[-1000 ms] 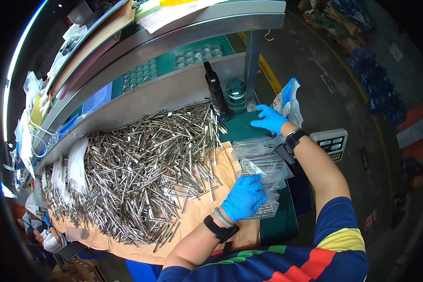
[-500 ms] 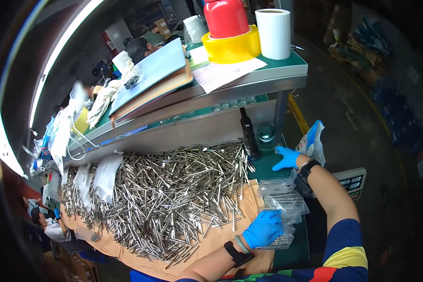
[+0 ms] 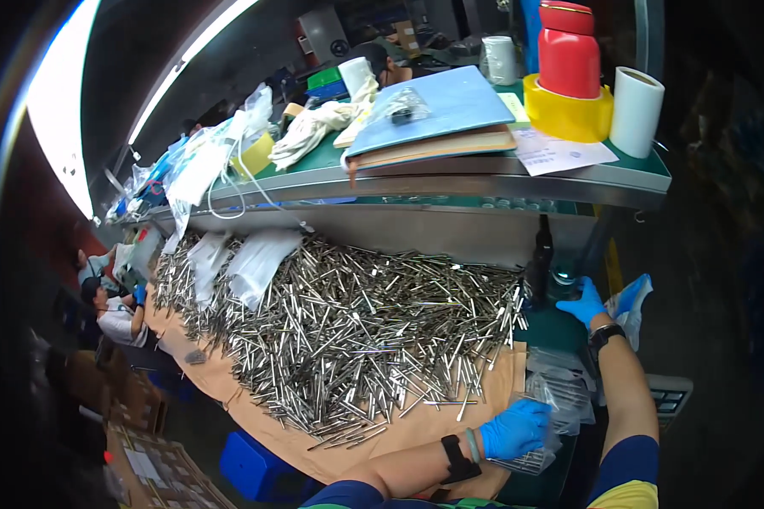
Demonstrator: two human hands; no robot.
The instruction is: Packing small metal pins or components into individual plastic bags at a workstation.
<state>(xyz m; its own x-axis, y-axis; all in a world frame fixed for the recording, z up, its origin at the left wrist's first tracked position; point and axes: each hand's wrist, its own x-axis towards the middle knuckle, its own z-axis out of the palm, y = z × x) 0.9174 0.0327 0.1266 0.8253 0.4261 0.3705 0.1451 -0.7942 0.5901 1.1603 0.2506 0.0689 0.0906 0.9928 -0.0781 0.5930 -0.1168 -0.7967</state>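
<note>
My left hand, in a blue glove, curls its fingers over a clear plastic bag of metal rods at the table's right front. Just beyond it lie more clear bags filled with rods. My right hand, also blue-gloved, has thumb and fingers apart beside a clear glass jar; whether it touches the jar I cannot tell. Left of the jar stands a slim black bottle. A wide heap of loose shiny metal rods spreads leftward over brown paper.
Above the heap runs a shelf with a blue folder, red bottle, yellow tape roll and white roll. Right of my right arm is a scale. A blue bin stands below; another person sits far left.
The view has swung left, so everything appears farther right. My right hand has come nearer the glass jar, its fingers still spread. My left hand stays on the bag.
</note>
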